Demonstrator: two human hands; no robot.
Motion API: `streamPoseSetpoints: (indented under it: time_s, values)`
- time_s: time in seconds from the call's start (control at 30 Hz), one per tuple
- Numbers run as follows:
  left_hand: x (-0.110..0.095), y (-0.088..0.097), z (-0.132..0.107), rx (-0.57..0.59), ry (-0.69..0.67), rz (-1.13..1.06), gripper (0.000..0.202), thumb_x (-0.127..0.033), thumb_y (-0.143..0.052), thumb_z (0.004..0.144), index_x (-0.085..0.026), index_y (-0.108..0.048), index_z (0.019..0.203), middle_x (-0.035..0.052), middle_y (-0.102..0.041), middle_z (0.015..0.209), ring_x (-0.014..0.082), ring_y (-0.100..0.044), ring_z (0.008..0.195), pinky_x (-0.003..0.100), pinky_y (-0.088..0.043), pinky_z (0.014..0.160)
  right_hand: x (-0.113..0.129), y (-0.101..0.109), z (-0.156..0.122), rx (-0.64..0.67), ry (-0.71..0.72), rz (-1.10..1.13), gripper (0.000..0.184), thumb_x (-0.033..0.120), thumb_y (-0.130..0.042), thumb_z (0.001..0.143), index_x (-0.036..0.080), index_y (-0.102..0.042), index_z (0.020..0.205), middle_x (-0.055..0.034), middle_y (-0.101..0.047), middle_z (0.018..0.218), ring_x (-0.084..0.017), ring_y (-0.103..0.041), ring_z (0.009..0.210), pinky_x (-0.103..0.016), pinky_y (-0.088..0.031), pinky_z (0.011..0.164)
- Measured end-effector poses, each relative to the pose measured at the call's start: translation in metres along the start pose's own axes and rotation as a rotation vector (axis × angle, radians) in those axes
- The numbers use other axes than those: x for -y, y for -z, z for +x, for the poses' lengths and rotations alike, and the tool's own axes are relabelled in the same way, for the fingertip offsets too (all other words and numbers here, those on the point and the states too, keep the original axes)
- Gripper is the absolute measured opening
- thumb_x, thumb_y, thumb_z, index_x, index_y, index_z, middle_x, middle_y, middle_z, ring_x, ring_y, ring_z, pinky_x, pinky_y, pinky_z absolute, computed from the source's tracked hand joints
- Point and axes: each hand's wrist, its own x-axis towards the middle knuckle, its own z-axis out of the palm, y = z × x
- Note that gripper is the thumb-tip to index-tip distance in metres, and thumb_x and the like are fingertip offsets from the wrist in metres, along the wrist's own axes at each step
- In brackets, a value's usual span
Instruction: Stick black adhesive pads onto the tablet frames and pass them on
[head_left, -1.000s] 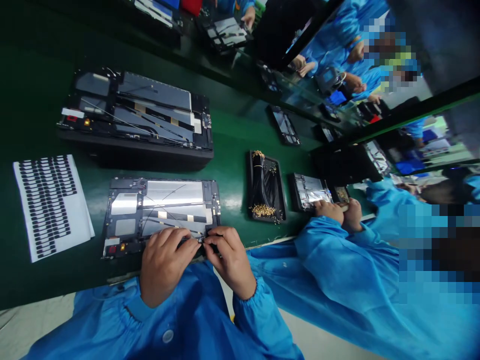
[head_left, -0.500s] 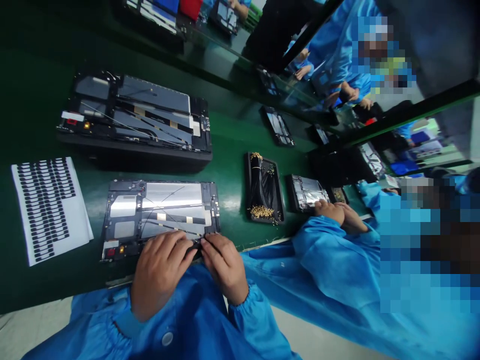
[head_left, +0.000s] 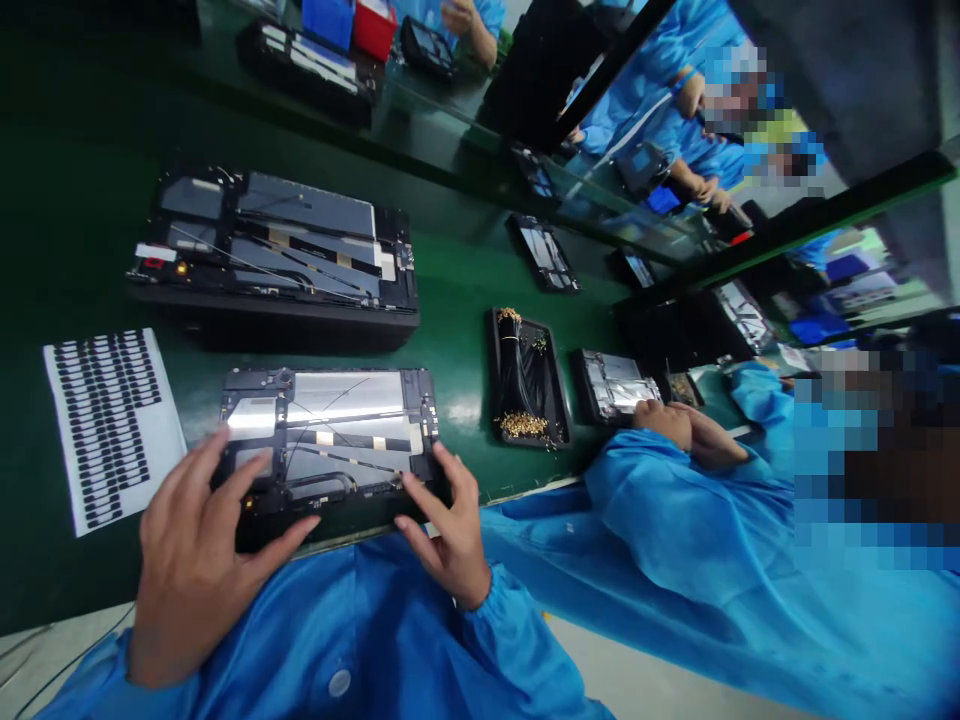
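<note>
An opened tablet (head_left: 345, 400) lies on the green bench in front of me, its silver battery plates, black flat cables and thin wires showing. My left hand (head_left: 199, 540) is spread over its left end, fingertips at the edge and thumb reaching along the near side. At the near right corner, my right hand (head_left: 448, 515) rests with its fingers apart, fingertips on or close to the tablet's edge. Neither hand holds anything that I can see. Just behind stands a stack of similar opened tablets (head_left: 307, 240) on a black block.
A sheet of black stickers (head_left: 169, 430) lies at left. To the right, a black tray (head_left: 564, 400) holds bundled cables (head_left: 517, 370) with gold ends. Beyond it, a co-worker's hands (head_left: 667, 425) touch another opened tablet (head_left: 615, 380). A shelf with more devices runs along the back.
My hands were close together at the tablet's near right edge. My left hand has moved left and spread out; the fingers of my right hand have opened apart.
</note>
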Motion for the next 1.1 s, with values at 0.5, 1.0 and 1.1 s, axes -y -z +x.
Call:
streamPoseSetpoints:
  time_s: [0.5,1.0,1.1]
  values:
    - [0.026,0.054,-0.004,-0.143,0.122,-0.012,0.082,-0.062,-0.063,0.086,-0.033,-0.032,0.156,0.0094,-0.046,0.156,0.0373,-0.054,0.134,0.055,-0.054,0.105,0.0,0.019,0.024,-0.227,0.098,0.107,0.065,0.027,-0.067,0.093,0.022,-0.043,0.154,-0.0165,-0.058,0.144,-0.038,-0.059,0.129,-0.056,-0.06,0.096]
    - [0.098,0.047,0.172,-0.135,0.259,-0.378,0.1,-0.053,-0.076,0.075,-0.024,-0.026,0.157,0.013,-0.048,0.154,0.0324,-0.052,0.138,0.045,-0.046,0.112,-0.03,-0.046,0.211,-0.435,0.175,0.233,0.057,0.035,-0.069,0.093,0.024,-0.052,0.146,-0.014,-0.06,0.142,-0.028,-0.058,0.131,-0.05,-0.053,0.107]
    - [0.104,0.031,0.159,-0.208,0.29,-0.439,0.096,-0.056,-0.073,0.079,-0.027,-0.027,0.157,0.0108,-0.046,0.156,0.03,-0.05,0.139,0.045,-0.041,0.116,-0.033,-0.053,0.202,-0.436,0.161,0.268,0.062,0.033,-0.065,0.096,0.026,-0.042,0.153,-0.0133,-0.058,0.146,-0.027,-0.057,0.133,-0.048,-0.053,0.107]
